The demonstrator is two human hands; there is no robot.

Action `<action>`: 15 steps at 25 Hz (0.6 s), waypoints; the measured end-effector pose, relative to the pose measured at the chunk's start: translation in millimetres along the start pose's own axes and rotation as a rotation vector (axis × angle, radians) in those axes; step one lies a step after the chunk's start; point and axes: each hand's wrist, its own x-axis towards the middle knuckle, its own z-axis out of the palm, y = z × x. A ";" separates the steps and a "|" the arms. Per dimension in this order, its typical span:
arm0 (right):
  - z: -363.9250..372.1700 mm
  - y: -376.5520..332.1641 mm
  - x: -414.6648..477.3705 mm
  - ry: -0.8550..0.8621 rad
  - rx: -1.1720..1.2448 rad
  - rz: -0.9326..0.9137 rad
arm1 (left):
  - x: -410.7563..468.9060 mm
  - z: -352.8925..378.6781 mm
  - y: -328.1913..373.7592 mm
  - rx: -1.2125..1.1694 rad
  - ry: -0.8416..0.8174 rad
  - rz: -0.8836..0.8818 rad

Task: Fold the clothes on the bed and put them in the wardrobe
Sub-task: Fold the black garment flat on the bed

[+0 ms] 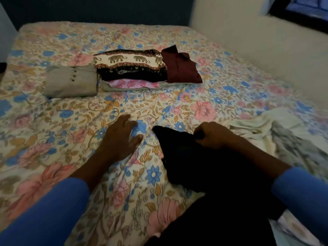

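Blue sleeves point(44, 213) cover both forearms at the near edge of the bed point(53, 121), which is spread with a flowered sheet. Between them a black garment point(195, 166) lies loose and unfolded, running from the near edge toward the middle of the bed. The right hand point(211, 135) grips this garment near its far corner, its fingers curled into the cloth. The left hand point(120, 137) is apart from it, just beside the garment's far corner, lying flat on the sheet with its fingers spread and holding nothing.

Past the middle of the bed, toward the far edge, the folded clothes sit in a row. A grey garment point(71, 82) with a line of buttons is on the left. Beside it, an elephant-print cloth point(129, 64) tops a stack, with a pink-print piece point(133, 83) beneath it. A maroon garment point(181, 70) touches the stack's right side. Near the right edge of the bed a pale cloth point(266, 128) lies crumpled and unfolded.
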 end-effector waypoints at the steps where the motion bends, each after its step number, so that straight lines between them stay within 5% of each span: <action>1: 0.3 -3.2 -9.0 0.085 -0.004 0.011 | -9.3 -4.4 0.6 0.008 -0.029 -0.020; 6: -48.5 -76.6 -4.0 0.619 -0.034 -0.127 | -61.8 -36.2 -4.5 -0.123 -0.161 -0.092; 10: -123.4 -186.9 10.3 0.937 0.424 -0.296 | -81.1 -67.7 -24.7 -0.568 -0.002 -0.338; 13: -147.6 -247.1 9.2 0.973 0.899 -0.435 | -86.4 -75.3 -38.3 -1.100 0.196 -0.552; 15: -128.2 -258.5 10.0 0.737 1.021 -0.601 | -88.9 -82.9 -41.0 -1.397 0.288 -0.689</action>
